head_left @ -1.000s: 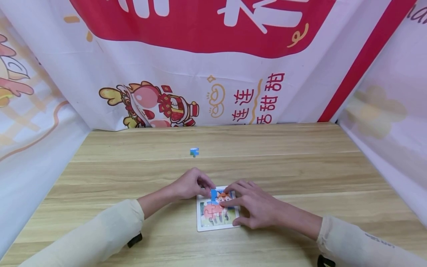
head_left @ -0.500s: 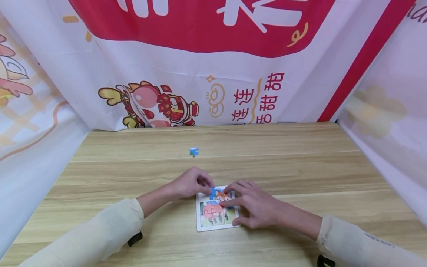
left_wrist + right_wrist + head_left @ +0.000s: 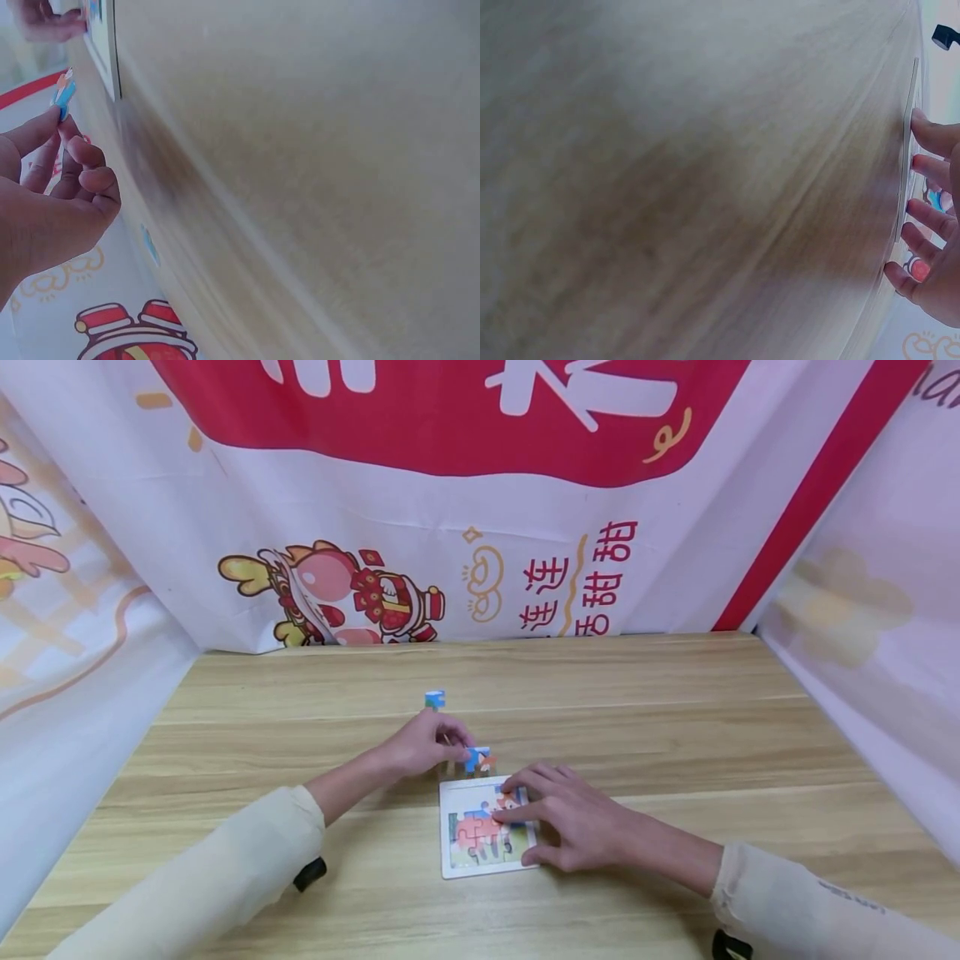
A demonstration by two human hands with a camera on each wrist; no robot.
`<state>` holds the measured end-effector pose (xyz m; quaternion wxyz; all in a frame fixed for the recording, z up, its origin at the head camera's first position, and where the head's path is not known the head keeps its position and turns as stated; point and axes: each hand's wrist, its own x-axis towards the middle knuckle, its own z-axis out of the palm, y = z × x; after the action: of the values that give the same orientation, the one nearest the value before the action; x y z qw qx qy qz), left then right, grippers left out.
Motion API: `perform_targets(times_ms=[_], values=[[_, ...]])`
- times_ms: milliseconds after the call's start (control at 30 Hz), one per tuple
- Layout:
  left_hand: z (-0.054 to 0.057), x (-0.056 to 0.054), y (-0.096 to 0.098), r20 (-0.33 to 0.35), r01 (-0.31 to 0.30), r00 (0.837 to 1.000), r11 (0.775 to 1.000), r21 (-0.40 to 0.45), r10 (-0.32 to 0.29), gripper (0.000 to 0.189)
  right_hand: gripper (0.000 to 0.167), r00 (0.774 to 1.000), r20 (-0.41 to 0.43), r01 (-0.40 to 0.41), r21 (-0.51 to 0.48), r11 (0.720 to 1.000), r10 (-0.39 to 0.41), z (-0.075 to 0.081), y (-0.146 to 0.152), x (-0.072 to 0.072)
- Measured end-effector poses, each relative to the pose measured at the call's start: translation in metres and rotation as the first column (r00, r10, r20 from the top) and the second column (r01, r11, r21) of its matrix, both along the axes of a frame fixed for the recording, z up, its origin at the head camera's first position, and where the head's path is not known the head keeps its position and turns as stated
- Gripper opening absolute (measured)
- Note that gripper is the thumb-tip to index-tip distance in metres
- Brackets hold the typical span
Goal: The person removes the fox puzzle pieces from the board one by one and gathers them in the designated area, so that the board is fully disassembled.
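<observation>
- Head view: your left hand (image 3: 422,747) is pinching a blue-and-orange puzzle piece (image 3: 480,760) between thumb and fingers, holding it beyond the far edge of the puzzle board (image 3: 446,835); gripping one end is leaving much of its picture uncovered.
- Your right hand (image 3: 570,827) is resting on the board's right side with fingers spread, gripping nothing, probably steadying the joined pieces (image 3: 474,837).
- Just beyond your left hand, a second loose piece (image 3: 434,699) is lying on the table (image 3: 637,718), apart from the board, presumably so it isn't crowding your work.

Red 连连 (image 3: 546,575) and 甜甜 (image 3: 615,542) stand on the white backdrop (image 3: 420,506).
</observation>
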<state>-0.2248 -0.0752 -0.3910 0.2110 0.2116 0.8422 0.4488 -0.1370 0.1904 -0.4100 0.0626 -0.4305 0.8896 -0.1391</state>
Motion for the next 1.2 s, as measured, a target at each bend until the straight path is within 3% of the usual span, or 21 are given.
perform_targets(times_ms=[333, 733, 1000, 1200], values=[[0.004, -0.019, 0.0, -0.029, -0.063, 0.998, 0.998, 0.013, 0.063, 0.007, 0.058, 1.0, 0.009, 0.006, 0.008, 1.0, -0.006, 0.001, -0.001, 0.0], [0.001, -0.035, 0.003, 0.024, -0.156, 0.988, 0.987, 0.047, 0.155, 0.009, 0.058, 1.0, -0.018, 0.002, -0.004, 1.0, -0.002, 0.003, -0.002, 0.0], [0.001, -0.049, 0.003, -0.053, -0.169, 0.984, 0.986, -0.001, 0.168, 0.01, 0.058, 1.0, 0.019, 0.016, 0.004, 1.0, -0.016, 0.004, -0.001, 0.0], [0.003, -0.059, 0.005, -0.055, -0.193, 0.979, 0.981, 0.012, 0.194, 0.01, 0.058, 1.0, 0.016, 0.014, 0.008, 1.0, -0.014, 0.003, -0.001, 0.0]])
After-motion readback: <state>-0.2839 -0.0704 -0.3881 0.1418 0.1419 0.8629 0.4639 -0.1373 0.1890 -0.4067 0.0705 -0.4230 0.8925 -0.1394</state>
